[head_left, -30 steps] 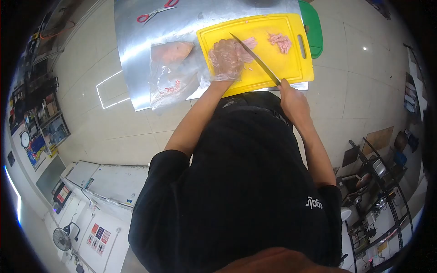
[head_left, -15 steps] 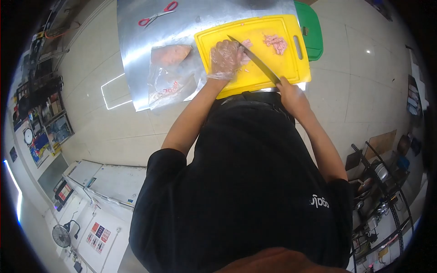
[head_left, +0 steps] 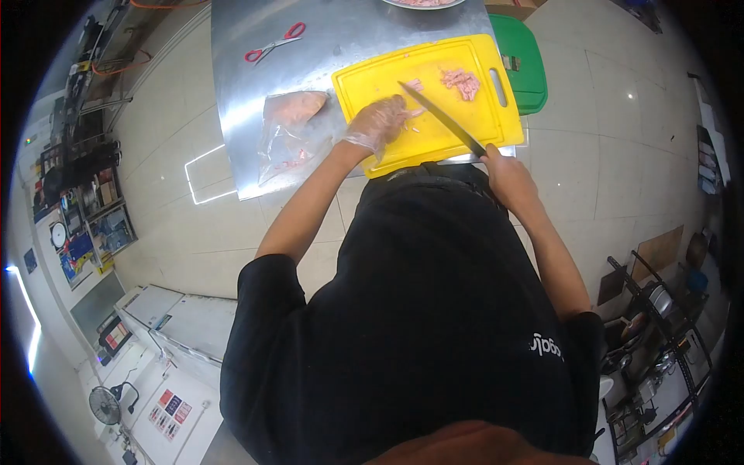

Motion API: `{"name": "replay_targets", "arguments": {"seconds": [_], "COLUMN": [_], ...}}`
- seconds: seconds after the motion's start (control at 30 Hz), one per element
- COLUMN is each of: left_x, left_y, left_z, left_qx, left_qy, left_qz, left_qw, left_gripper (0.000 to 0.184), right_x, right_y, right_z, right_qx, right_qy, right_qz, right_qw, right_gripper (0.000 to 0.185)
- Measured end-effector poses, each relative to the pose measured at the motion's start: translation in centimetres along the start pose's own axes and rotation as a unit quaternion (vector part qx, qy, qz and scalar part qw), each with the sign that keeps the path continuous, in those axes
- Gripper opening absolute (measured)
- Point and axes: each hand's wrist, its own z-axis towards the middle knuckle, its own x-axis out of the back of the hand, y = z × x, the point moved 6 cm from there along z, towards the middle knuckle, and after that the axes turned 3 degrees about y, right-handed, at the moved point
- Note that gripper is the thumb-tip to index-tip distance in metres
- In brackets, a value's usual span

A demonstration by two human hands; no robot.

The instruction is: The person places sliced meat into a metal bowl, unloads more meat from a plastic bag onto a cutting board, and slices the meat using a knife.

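Note:
My left hand [head_left: 375,126], in a clear plastic glove, is at the left part of the yellow cutting board [head_left: 457,132]. Its fingers are closed on a strip of pale pink meat [head_left: 415,113]. My right hand [head_left: 509,177] grips the handle of a long knife [head_left: 443,117], whose blade slants up and left across the board, just right of the gloved fingers. A small bit of meat lies by the knife tip. Farther right on the board sits a pile of cut meat strips [head_left: 463,84].
Left of the board, a clear plastic bag [head_left: 283,147] holds a larger piece of meat [head_left: 298,107] on the metal table [head_left: 232,116]. Red-handled scissors [head_left: 275,44] lie behind it. A bowl [head_left: 425,4] of meat stands at the far edge; a green lid [head_left: 527,66] is at the right.
My left hand has drawn back left and toward me, showing the strip at its fingertips. The knife has shifted slightly right and nearer. The view has tilted, bringing the bowl into sight.

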Motion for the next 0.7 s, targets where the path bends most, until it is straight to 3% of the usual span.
{"name": "replay_targets", "arguments": {"seconds": [0.07, 0.17, 0.27, 0.37, 0.47, 0.5, 0.53, 0.57, 0.6, 0.67, 0.7], "left_x": [1.0, 3.5, 6.2, 5.6, 3.5, 2.8, 0.6, -0.1, 0.2, -0.9, -0.4], "left_y": [-0.2, 0.9, 4.0, 5.6, 3.7, 1.6, -1.2, -2.0, -1.5, -3.8, -3.5], "left_z": [-0.5, -0.8, -0.1, 0.1, 0.4, 1.2, 1.6, 1.6, 1.6, 0.2, -0.5], "left_qx": [0.086, 0.08, 0.045, 0.218, 0.259, 0.116, -0.035, -0.041, -0.044, 0.237, 0.228], "left_qy": [-0.004, 0.036, 0.088, -0.019, -0.006, 0.052, 0.106, 0.129, 0.153, 0.139, 0.162], "left_qz": [-0.114, -0.213, -0.133, -0.418, -0.454, -0.266, -0.059, -0.003, 0.054, -0.14, -0.118], "left_qw": [0.99, 0.973, 0.986, 0.882, 0.852, 0.956, 0.992, 0.991, 0.986, 0.951, 0.953], "left_gripper": [0.031, 0.031, 0.031, 0.034, 0.038, 0.039, 0.04, 0.04, 0.04, 0.038, 0.036], "right_x": [0.5, 1.8, 2.4, 3.3, 3.8, 3.4, 2.7, 2.0, 1.1, -0.9, -1.6], "right_y": [0.0, 0.3, 0.6, 0.0, -1.2, -1.5, -1.7, -1.8, -1.9, -2.1, -1.8], "right_z": [0.5, 0.9, 0.9, 0.5, 0.1, 0.1, 0.1, 0.1, 0.0, -0.4, -0.5], "right_qx": [-0.023, -0.041, -0.05, -0.041, -0.041, -0.037, -0.033, -0.029, -0.023, -0.013, -0.027], "right_qy": [0.013, 0.066, 0.084, 0.097, 0.104, 0.098, 0.092, 0.087, 0.072, 0.043, 0.039], "right_qz": [0.02, 0.022, 0.05, 0.081, 0.111, 0.11, 0.109, 0.108, 0.096, 0.072, 0.068], "right_qw": [0.999, 0.997, 0.994, 0.991, 0.988, 0.988, 0.989, 0.99, 0.992, 0.996, 0.997], "right_gripper": [0.026, 0.026, 0.025, 0.025, 0.026, 0.026, 0.026, 0.026, 0.027, 0.028, 0.028]}}
